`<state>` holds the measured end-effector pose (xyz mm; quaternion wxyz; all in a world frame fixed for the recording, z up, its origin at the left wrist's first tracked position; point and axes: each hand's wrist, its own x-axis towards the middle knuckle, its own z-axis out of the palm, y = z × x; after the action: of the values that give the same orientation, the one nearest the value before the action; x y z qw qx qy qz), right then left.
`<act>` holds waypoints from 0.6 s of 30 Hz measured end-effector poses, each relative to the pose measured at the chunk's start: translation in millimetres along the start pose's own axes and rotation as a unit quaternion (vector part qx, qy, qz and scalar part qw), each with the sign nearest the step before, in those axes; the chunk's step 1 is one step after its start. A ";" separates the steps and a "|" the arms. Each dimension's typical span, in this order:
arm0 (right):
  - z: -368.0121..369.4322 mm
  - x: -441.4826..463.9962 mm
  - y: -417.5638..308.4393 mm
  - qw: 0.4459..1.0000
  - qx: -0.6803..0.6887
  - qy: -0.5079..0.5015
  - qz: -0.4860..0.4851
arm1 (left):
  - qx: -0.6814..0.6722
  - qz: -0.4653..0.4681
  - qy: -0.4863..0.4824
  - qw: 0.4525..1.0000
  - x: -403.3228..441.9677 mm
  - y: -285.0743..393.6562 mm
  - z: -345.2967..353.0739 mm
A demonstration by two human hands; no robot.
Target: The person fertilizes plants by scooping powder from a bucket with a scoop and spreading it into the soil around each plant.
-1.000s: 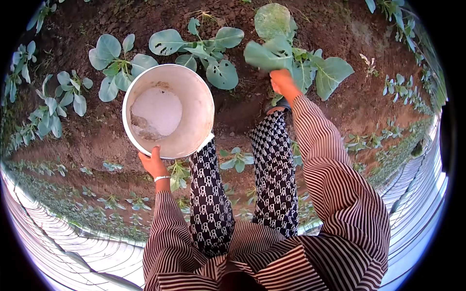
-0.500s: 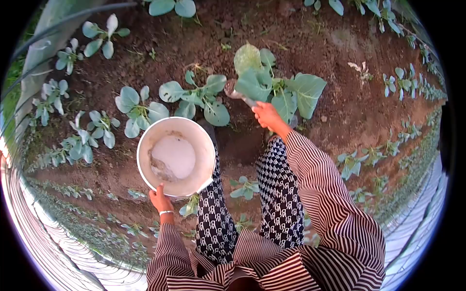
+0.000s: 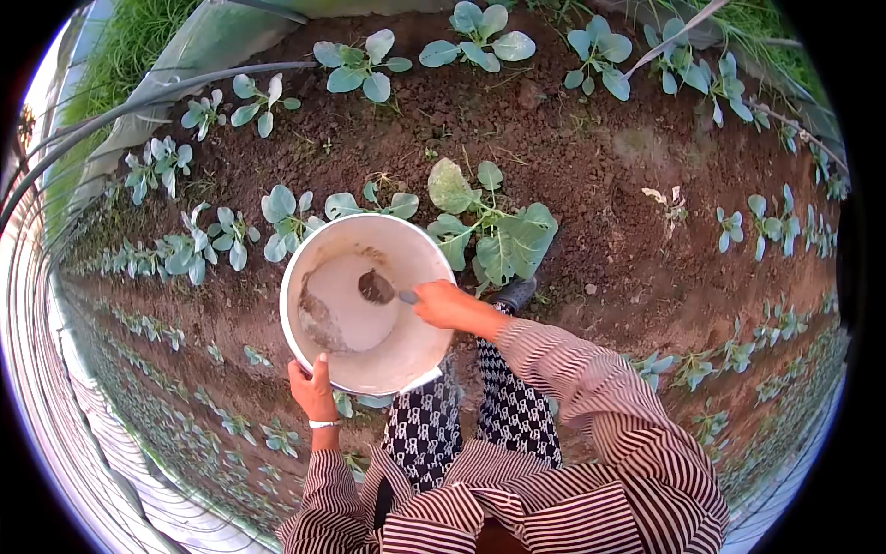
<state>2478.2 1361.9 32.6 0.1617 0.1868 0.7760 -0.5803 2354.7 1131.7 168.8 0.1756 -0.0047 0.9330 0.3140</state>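
Right grip (image 3: 443, 306) holds a grey-handled spoon (image 3: 377, 287), its bowl brown.

Dark-and-pale striped long sleeves (image 3: 604, 388), black-and-white patterned trousers (image 3: 517, 406), a white wristband (image 3: 324, 424), dark shoe (image 3: 515, 294).

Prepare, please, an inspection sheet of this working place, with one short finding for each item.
Surface: brown, crumbly soil with rows of green plants.
Job's things: white bucket with white contents; scoop, its head inside the bucket.
Clutter: one withered, pale plant on the soil.
Left hand: holds the bucket at its rim.
Right hand: grips the scoop's handle.
Cables: dark curved line at upper left; tube or cable, I cannot tell.
Surroundings: translucent sheeting, with grass beyond it.
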 end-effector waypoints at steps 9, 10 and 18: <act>11.6 77.0 62.0 0.994 -0.097 0.053 0.021 | -0.010 0.006 -0.084 0.996 7.7 86.6 40.3; 1.6 72.8 68.1 0.994 -0.071 0.075 0.035 | 0.007 0.020 -0.076 0.997 17.9 85.1 45.0; -128.4 43.0 16.3 0.992 0.042 0.042 0.110 | 0.040 -0.031 -0.049 0.998 105.0 98.0 74.4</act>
<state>2443.9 1493.8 34.0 0.1835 0.3019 0.7321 -0.5824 2268.7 1264.8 136.2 0.2305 -0.0115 0.9347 0.2702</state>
